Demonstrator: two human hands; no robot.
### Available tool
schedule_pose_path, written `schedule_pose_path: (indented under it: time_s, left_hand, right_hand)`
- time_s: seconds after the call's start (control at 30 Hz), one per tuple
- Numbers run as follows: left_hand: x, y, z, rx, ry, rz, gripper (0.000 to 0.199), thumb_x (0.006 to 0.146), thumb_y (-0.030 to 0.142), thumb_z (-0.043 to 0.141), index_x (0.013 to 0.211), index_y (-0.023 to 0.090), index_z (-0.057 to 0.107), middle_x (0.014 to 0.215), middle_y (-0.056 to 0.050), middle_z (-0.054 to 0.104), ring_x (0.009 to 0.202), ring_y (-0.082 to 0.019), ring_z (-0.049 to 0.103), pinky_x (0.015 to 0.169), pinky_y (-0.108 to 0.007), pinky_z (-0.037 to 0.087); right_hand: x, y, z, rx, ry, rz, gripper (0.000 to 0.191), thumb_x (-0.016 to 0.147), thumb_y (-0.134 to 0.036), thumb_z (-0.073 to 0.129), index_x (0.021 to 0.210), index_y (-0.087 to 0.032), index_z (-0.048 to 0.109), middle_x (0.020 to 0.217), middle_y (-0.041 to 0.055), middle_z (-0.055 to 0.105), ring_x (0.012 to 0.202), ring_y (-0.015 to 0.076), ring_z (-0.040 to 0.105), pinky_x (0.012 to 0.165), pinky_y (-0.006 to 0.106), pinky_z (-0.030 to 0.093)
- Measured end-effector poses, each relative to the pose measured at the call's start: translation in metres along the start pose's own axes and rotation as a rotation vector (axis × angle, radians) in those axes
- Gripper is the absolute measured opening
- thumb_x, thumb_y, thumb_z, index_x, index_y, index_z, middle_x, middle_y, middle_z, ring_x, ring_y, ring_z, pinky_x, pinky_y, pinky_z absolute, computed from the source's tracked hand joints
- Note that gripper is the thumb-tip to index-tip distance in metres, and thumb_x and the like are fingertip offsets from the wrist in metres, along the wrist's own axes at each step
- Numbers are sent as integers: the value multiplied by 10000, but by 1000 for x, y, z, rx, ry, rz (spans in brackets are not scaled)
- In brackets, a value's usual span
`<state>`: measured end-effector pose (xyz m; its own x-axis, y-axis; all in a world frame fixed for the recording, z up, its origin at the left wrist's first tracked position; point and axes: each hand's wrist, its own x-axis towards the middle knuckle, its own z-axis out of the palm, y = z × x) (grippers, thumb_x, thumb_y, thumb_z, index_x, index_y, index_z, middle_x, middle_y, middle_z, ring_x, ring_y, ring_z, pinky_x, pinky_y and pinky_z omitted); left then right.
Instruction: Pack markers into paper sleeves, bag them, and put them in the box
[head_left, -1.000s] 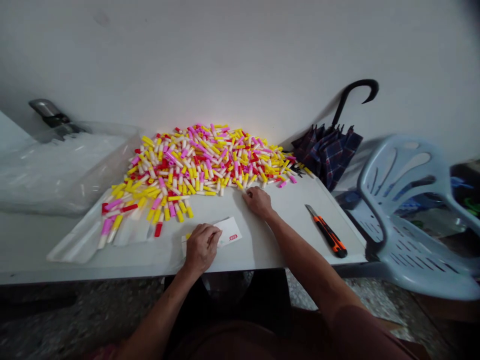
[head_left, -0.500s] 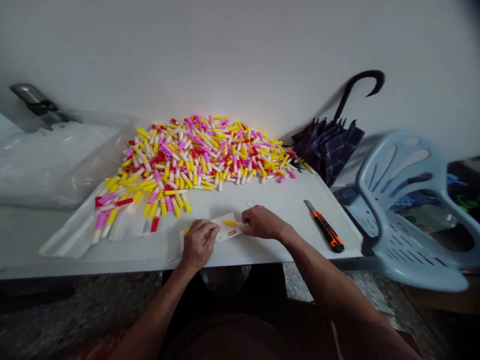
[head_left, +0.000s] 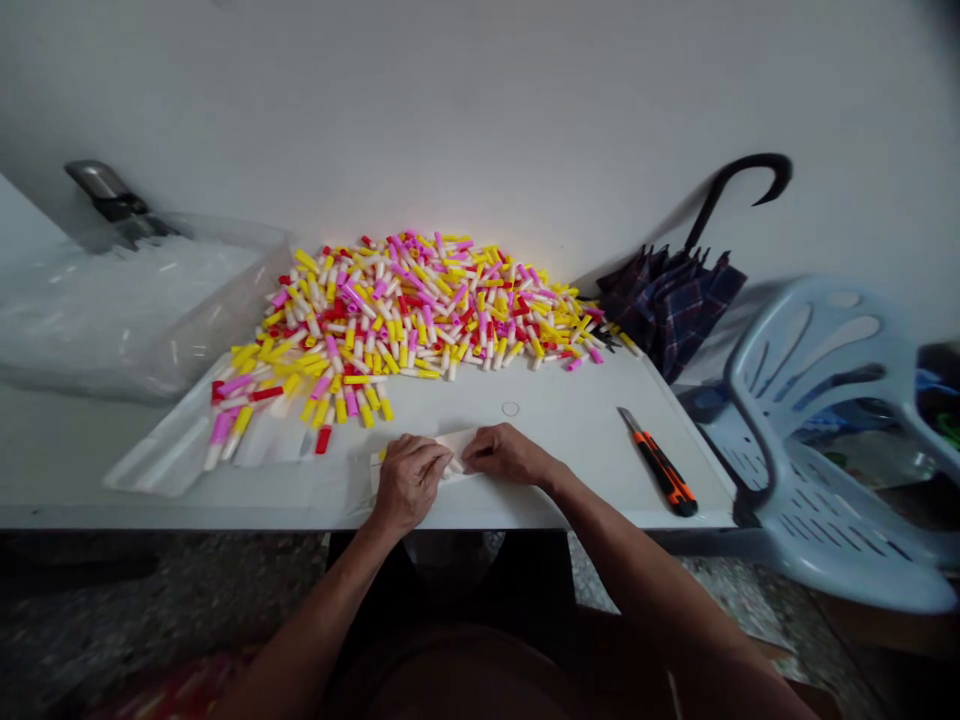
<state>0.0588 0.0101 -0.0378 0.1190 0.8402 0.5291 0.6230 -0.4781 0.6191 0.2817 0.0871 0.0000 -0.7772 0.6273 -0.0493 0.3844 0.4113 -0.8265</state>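
Observation:
Near the table's front edge, my left hand [head_left: 409, 480] is closed over a white card [head_left: 459, 440], its fingertips pinched on something I cannot make out. My right hand [head_left: 508, 455] is closed at the card's right part, close to the left fingertips. Small whitish pieces [head_left: 454, 467] show between the two hands. A bit of yellow peeks out at the card's left end. Behind the hands lies a large pile of small tubes [head_left: 427, 305] with white bodies and yellow, pink or red ends.
An orange and black cutter [head_left: 660, 462] lies on the table [head_left: 570, 440] at the right. Clear plastic bags [head_left: 150, 310] are at the left. A folded umbrella [head_left: 675, 300] leans on the wall, beside a light blue chair [head_left: 825, 350]. A thin ring [head_left: 511, 408] lies behind my right hand.
My right hand has moved left, closer to my left hand. The yellow-ended tube seen between them is now hidden, as is the card's red mark. The whole view has shifted slightly.

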Motion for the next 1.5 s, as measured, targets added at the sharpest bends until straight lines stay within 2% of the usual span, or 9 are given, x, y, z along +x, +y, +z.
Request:
schedule_pose_path:
  time_s: [0.2,0.3,0.4,0.53,0.67,0.77,0.93,1.2,1.5]
  left_hand:
    - [-1,6,0,31,23,-36,168,1028,344,607,1066,235,728,959,-50,727,919,-219,628,886,-411,461]
    - [-6,7,-15,-72,300,-194,411,987,412,666,1346,219,611,1088,-71,703,962,-215,651,917,-393,525]
    - [-12,7,-37,-77,502,-323,432,982,433,669,1344,206,604,1118,-71,689,948,-202,657,893,-363,553]
    - [-7,9,-49,-4,287,-192,309,985,386,669,1243,218,669,1141,-70,692,1010,-225,661,937,-379,541]
    - [11,15,-32,220,-100,-44,251,942,370,729,1145,221,720,1090,-86,710,1056,-288,634,942,-441,492]
    - [20,15,-19,305,-250,-71,152,898,341,780,977,215,749,964,-79,708,957,-287,619,846,-432,470]
    - [22,8,-15,152,-258,-82,126,936,198,676,821,226,715,874,-42,690,889,-237,598,838,-404,438]
    - [14,-1,-12,-64,-148,-62,162,1000,278,634,858,225,689,913,-32,695,904,-223,590,874,-397,450]
    - [8,-2,-7,3,-165,0,206,1014,238,604,818,223,666,827,-26,686,846,-213,574,852,-404,422]
  right_hand:
    - [1,2,-1,43,-129,-58,181,943,-313,715,1005,-217,854,929,30,782,834,171,690,792,244,483]
    - [-4,1,0,-5,-79,-1,199,951,-354,718,1049,-242,851,989,43,788,887,189,703,834,269,502]
    - [-8,0,0,-15,-37,5,205,959,-363,713,1064,-246,846,1029,57,792,924,201,709,875,297,515]
    - [-7,0,-2,67,-84,-68,229,990,-354,674,1080,-227,841,1017,59,796,934,195,717,897,292,520]
    - [-6,1,-4,78,-108,-42,239,990,-368,674,1105,-239,838,1032,47,798,918,184,711,891,276,517]
    - [-6,3,-2,76,-124,-60,248,1002,-371,650,1113,-249,834,1056,44,797,937,182,709,908,281,513]
    - [-4,6,4,62,5,44,192,921,-356,736,998,-211,836,961,47,786,867,184,695,829,271,512]
    - [0,4,1,177,68,205,384,706,-477,905,863,-166,744,735,-18,668,679,143,574,645,243,428]
    - [13,-11,8,-225,65,268,406,691,-524,928,742,-177,724,705,-14,671,636,125,536,599,238,329]
